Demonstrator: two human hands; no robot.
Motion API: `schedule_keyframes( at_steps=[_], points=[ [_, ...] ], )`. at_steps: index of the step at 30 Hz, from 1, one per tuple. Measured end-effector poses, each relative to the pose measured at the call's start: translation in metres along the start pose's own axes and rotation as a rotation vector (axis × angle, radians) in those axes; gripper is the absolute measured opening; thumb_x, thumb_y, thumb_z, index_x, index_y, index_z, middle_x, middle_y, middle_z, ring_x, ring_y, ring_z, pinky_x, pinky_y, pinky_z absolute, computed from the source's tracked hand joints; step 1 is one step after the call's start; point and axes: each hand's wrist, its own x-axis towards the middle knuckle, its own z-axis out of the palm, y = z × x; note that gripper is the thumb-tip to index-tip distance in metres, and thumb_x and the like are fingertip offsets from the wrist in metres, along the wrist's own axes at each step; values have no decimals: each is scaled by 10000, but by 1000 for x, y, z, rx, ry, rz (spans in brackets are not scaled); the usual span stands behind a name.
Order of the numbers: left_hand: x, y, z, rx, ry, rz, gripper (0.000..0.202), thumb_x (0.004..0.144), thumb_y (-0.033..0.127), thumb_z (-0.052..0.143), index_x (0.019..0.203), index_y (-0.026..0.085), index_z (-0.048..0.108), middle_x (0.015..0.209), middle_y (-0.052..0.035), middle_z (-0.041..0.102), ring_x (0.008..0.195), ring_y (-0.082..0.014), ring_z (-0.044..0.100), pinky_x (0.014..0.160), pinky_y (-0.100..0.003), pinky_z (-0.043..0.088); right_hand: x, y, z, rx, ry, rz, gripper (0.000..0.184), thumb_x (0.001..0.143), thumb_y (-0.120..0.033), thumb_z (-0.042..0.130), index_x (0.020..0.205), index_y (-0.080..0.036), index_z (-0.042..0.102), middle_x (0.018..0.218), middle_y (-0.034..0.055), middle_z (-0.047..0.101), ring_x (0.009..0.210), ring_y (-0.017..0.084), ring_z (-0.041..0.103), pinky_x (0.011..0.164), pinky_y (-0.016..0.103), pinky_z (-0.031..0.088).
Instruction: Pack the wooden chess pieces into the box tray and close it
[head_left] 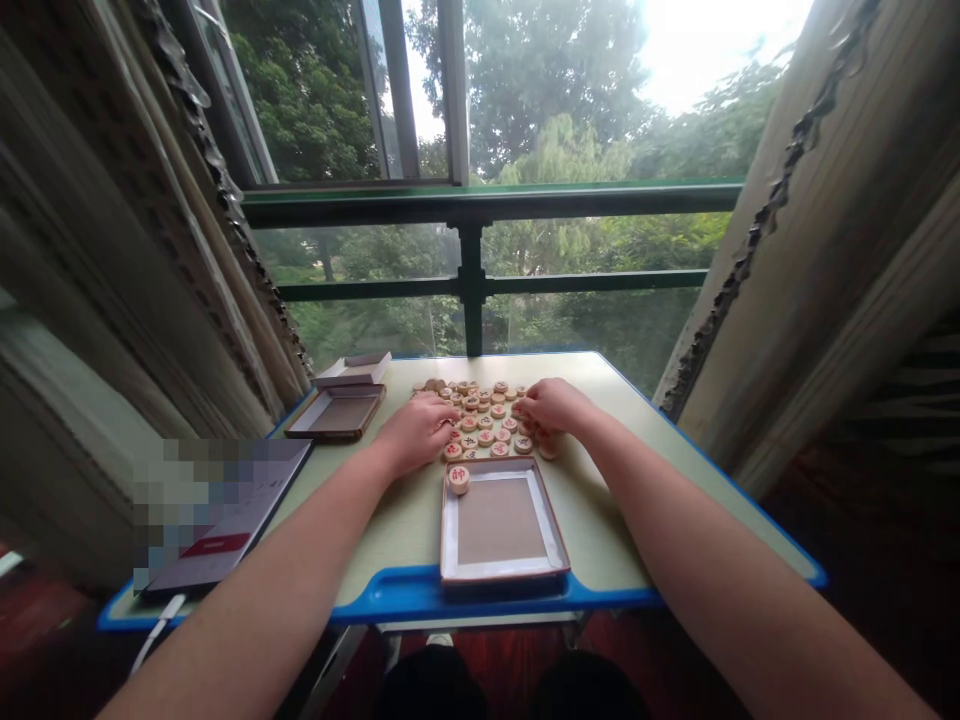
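Several round wooden game pieces point(484, 415) with red and dark characters lie in a cluster on the pale green table point(405, 520). My left hand point(416, 432) rests on the cluster's left side with fingers curled over some pieces. My right hand point(551, 405) rests on the right side, fingers bent down onto pieces. An open shallow box point(501, 520) lies just in front of the cluster, with one piece point(458, 479) in its far left corner.
A second open box tray point(337, 412) and its white lid point(354, 369) sit at the table's far left. A dark flat booklet point(225, 520) lies at the near left. The table has a blue rim point(480, 592). Window railing stands right behind.
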Motion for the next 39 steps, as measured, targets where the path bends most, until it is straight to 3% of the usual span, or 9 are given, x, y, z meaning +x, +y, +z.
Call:
schedule_keyframes(
  at_steps=[8, 14, 20, 24, 27, 32, 36, 39],
  points=[
    [1, 0, 0, 3, -29, -12, 232, 777, 176, 474, 875, 157, 684, 907, -75, 663, 914, -210, 564, 853, -342, 452, 0, 2, -2, 24, -32, 17, 212, 735, -232, 503, 763, -172, 704, 695, 59, 687, 532, 120, 596, 516, 199, 413],
    [0, -1, 1, 0, -29, 0, 222, 774, 170, 476, 851, 172, 684, 900, -70, 661, 910, -204, 567, 853, -338, 451, -7, 1, -14, 65, -194, 49, 181, 640, -176, 582, 779, -150, 694, 683, 46, 673, 552, 129, 587, 465, 190, 399],
    [0, -1, 1, 3, -23, -8, 221, 774, 173, 482, 861, 167, 684, 890, -71, 660, 904, -204, 568, 847, -335, 453, -17, -4, -25, 95, -253, -35, 183, 687, -203, 623, 851, -140, 676, 734, 48, 668, 618, 121, 583, 493, 176, 399],
    [0, -2, 2, 0, -18, -1, 222, 769, 169, 482, 859, 161, 686, 894, -76, 660, 899, -205, 572, 844, -335, 455, -17, -5, -24, 47, -152, -59, 246, 724, -274, 637, 934, -145, 644, 777, 58, 666, 644, 134, 591, 526, 196, 412],
    [0, -3, 1, -2, -4, 0, 229, 769, 167, 480, 868, 165, 687, 905, -72, 661, 908, -203, 572, 855, -335, 451, -17, -6, -23, -36, -67, -101, 213, 716, -224, 639, 917, -156, 652, 881, 67, 668, 718, 153, 601, 582, 211, 421],
    [0, -2, 1, 1, -10, -9, 231, 772, 169, 478, 871, 163, 687, 904, -73, 662, 909, -207, 573, 856, -342, 451, -16, -2, -30, -101, -168, -168, 243, 652, -125, 610, 875, -184, 687, 878, 44, 678, 740, 157, 599, 594, 210, 403],
    [1, -1, 2, -2, -21, -12, 231, 774, 171, 477, 865, 156, 689, 910, -81, 665, 919, -215, 571, 861, -351, 451, -15, 11, -39, -143, -113, -80, 276, 639, -154, 583, 888, -170, 698, 885, 53, 680, 771, 176, 593, 589, 221, 399],
    [1, -2, 2, -5, -26, -8, 233, 773, 182, 483, 874, 157, 692, 933, -83, 666, 932, -217, 569, 867, -351, 453, -17, 18, -45, -157, -173, -17, 326, 604, -216, 626, 920, -178, 700, 885, 49, 678, 765, 186, 594, 574, 228, 401]
  ],
)
